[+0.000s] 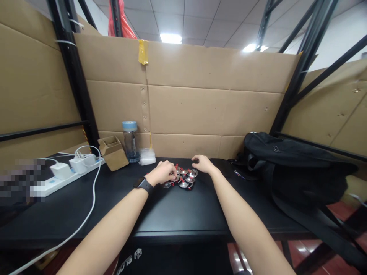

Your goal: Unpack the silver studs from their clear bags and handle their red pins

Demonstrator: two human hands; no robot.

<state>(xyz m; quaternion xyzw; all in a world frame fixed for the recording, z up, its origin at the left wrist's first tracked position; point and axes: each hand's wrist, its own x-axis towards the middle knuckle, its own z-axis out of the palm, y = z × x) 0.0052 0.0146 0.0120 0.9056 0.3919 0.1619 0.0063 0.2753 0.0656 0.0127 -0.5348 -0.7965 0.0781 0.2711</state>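
Observation:
A cluster of several small shiny metal discs with red cords [185,179] lies on the black table [177,214], far from me. My left hand [163,172], with a black watch on its wrist, rests on the left side of the cluster, fingers curled over the discs. My right hand [203,163] sits at the cluster's far right edge, fingers bent down and touching the table or a disc. What each hand's fingers hold is too small to make out.
A black backpack [289,168] fills the right of the table. At the back left stand a water bottle with a blue lid [130,141], a small cardboard box [113,152], a clear plastic packet [147,156] and a white power strip with chargers [69,170]. Cardboard walls enclose the table.

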